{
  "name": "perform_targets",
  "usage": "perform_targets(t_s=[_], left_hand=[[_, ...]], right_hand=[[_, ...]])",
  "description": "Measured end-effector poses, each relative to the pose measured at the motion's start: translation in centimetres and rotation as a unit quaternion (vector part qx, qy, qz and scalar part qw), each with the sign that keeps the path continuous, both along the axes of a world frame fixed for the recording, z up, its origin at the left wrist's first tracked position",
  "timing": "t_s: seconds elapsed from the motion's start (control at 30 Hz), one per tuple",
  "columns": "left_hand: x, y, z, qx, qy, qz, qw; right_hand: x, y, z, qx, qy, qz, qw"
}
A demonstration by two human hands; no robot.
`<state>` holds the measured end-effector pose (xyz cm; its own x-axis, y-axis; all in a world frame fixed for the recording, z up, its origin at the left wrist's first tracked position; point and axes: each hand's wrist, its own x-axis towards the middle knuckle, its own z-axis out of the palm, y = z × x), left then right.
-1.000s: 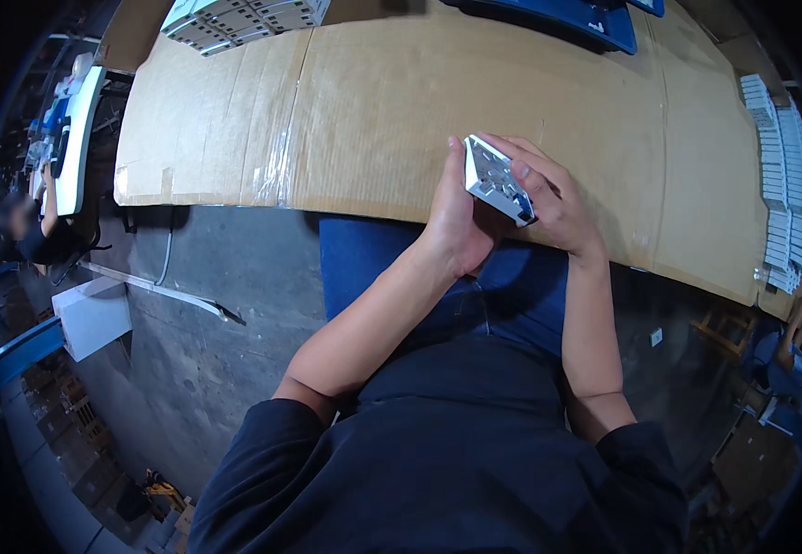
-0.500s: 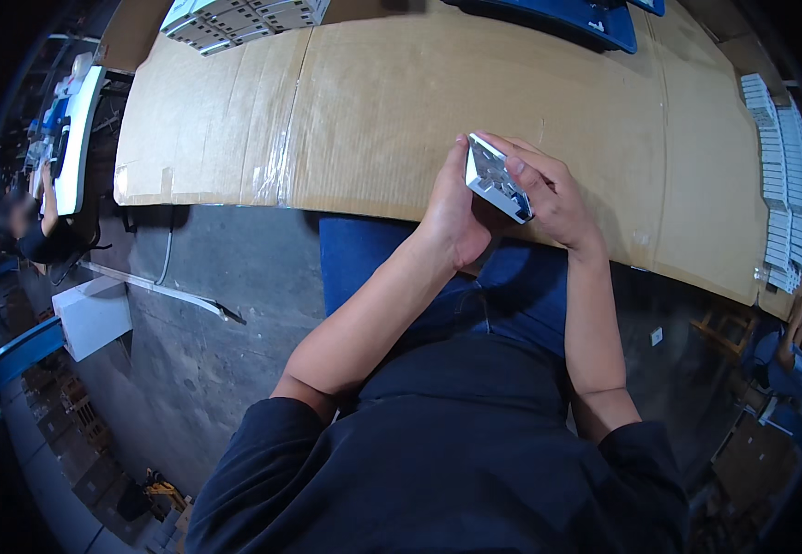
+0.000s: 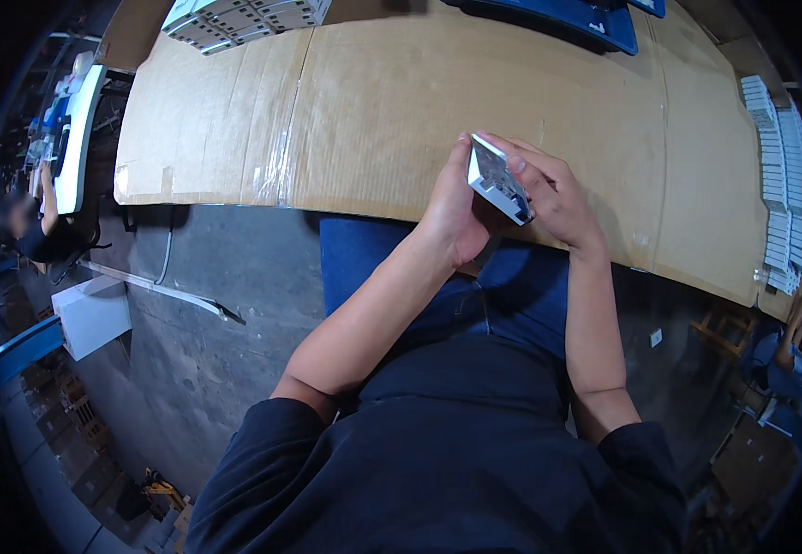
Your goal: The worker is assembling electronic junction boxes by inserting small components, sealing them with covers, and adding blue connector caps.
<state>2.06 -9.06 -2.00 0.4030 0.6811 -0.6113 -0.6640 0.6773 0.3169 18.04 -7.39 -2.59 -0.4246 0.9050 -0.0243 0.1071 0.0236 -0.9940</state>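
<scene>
Between my two hands, above the front edge of the cardboard-covered table, is a small white rectangular housing point(image 3: 498, 182) with grey and dark parts inside its open face. It is tilted, its open face turned partly up and toward me. My left hand point(image 3: 454, 208) is closed around its left side, with the fingertips at the top corner. My right hand point(image 3: 553, 194) grips the right side, its thumb lying on the open face near the edge. The fingers beneath the housing are hidden, and the inner parts are too small to make out.
The brown cardboard table top point(image 3: 401, 111) spreads ahead. Stacked white housings point(image 3: 244, 23) stand at its far left, a blue bin point(image 3: 595, 32) at the far edge. Rows of white pieces point(image 3: 786, 175) line the right end. People work at far left and far right.
The hands and the housing stay nearly in place. My right thumb has shifted slightly, and the housing has tipped a little.
</scene>
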Motion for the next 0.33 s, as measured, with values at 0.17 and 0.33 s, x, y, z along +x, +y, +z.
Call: perform_targets(t_s=[0.17,0.33], left_hand=[[0.02,-0.05,-0.23,0.004,-0.016,0.013,1.0],[-0.4,0.12,-0.83,0.01,-0.016,-0.006,1.0]], right_hand=[[-0.23,0.14,-0.06,0.013,-0.013,0.011,1.0],[-0.33,0.0,-0.13,0.02,-0.01,0.011,1.0]])
